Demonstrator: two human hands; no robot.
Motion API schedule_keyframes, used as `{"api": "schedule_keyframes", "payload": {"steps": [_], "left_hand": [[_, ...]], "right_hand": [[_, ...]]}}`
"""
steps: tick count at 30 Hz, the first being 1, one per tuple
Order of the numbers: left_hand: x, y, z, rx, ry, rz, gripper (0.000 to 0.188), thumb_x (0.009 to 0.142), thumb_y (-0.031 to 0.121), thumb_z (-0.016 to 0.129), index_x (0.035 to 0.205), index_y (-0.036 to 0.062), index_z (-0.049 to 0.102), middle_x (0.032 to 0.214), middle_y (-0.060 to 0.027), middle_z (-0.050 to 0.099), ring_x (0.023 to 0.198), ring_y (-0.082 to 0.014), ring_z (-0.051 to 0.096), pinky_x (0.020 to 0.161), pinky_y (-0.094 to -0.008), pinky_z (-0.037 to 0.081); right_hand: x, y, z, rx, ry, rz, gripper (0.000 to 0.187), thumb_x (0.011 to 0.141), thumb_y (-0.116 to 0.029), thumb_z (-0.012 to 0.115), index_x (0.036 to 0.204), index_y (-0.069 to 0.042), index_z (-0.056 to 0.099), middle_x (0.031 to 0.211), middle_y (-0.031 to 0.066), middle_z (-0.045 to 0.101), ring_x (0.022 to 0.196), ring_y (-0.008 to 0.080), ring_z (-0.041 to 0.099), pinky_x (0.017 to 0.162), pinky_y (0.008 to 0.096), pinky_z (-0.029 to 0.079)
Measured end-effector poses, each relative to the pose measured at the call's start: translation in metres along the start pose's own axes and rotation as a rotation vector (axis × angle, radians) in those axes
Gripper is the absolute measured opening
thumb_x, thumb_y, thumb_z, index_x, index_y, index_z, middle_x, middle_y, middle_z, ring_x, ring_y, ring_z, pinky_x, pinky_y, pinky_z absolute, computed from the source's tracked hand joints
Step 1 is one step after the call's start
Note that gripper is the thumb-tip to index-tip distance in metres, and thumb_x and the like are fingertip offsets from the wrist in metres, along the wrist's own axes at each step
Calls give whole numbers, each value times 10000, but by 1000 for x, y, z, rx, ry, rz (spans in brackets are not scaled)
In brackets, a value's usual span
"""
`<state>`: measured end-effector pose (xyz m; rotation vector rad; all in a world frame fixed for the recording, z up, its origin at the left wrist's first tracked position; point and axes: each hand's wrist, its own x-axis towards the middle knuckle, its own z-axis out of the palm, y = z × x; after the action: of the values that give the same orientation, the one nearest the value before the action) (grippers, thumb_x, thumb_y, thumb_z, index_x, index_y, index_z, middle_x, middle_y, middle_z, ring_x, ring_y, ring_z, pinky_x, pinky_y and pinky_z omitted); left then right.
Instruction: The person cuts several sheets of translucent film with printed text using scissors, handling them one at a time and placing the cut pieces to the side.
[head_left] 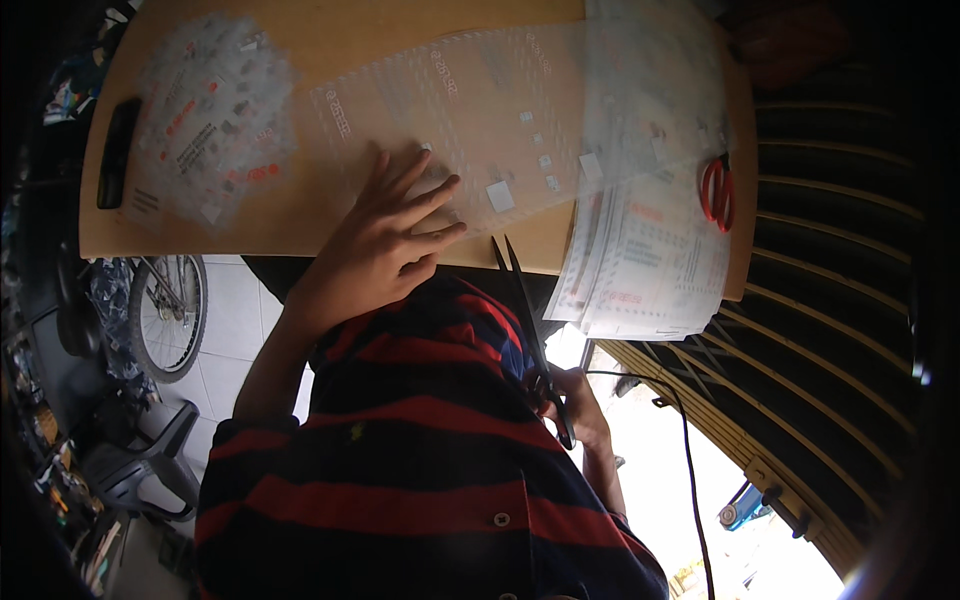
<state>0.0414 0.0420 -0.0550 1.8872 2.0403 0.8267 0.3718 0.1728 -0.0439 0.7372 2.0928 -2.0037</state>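
Observation:
A translucent plastic sheet (480, 110) with red print and small white patches lies across the brown tabletop (265, 238). My left hand (390, 230) rests flat on its near part, fingers spread, holding nothing. Below the table's near edge, my right hand (578, 400) grips a pair of long dark scissors (528, 315). Their blades are slightly parted and point up toward the sheet's near edge; whether they touch it I cannot tell. To the right, a stack of similar printed plastic sheets (640, 275) overhangs the near edge. A heap of cut plastic pieces (215, 120) lies at the left.
Red-handled scissors (717, 195) lie on the stack's right side. A black oblong object (119, 152) is at the table's left edge. Beyond the table are a bicycle wheel (172, 310), a grey plastic chair (150, 470), a hanging black cable (688, 455) and dark slatted panels (830, 240).

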Motion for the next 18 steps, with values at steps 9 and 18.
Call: {"api": "schedule_keyframes", "payload": {"steps": [9, 18], "left_hand": [[-8, 6, 14, -116, 14, 46, 494, 731, -29, 746, 1198, 134, 737, 1432, -51, 582, 1469, -374, 372, 1221, -610, 278], [-10, -1, 14, -176, 16, 33, 596, 702, -76, 706, 1247, 164, 722, 1419, -42, 591, 1465, -376, 378, 1226, -612, 264]], "right_hand": [[17, 13, 0, -25, -14, -83, 587, 881, -537, 750, 939, 37, 639, 585, 73, 571, 526, 138, 552, 513, 325, 444], [21, -7, -1, -11, 33, 38, 581, 853, -553, 759, 896, 14, 639, 566, 44, 555, 508, 121, 562, 485, 302, 426]]}}
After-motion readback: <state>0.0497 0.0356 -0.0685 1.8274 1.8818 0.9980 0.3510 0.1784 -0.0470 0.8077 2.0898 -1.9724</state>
